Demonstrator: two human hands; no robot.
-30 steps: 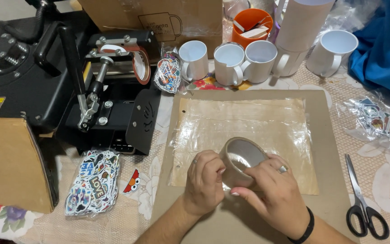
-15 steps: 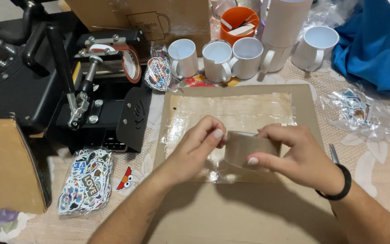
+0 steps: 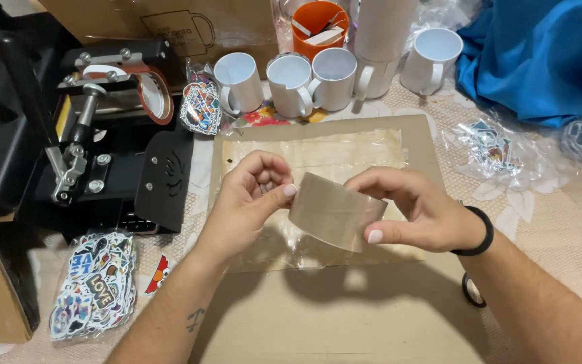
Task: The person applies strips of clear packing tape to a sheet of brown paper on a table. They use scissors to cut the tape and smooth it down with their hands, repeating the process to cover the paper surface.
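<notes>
A roll of clear brownish packing tape (image 3: 333,211) is held up on its edge above a brown cardboard sheet (image 3: 345,317). My right hand (image 3: 415,209) grips the roll, thumb under it and fingers over the top. My left hand (image 3: 247,202) is at the roll's left side, its thumb tip pressed against the tape's outer face. Beneath both hands lies a crinkled clear plastic film (image 3: 325,158) spread over the cardboard.
A black mug heat press (image 3: 95,155) stands at the left. Several white mugs (image 3: 291,81) and an orange cup (image 3: 318,23) line the back. Sticker packs (image 3: 92,286) lie front left, another (image 3: 490,148) right. Blue cloth (image 3: 540,54) far right; scissors handle (image 3: 471,291) under my right forearm.
The roll was tipped from open end up to standing on edge and lifted slightly. My left thumb has moved onto the roll's face, and the view has shifted closer.
</notes>
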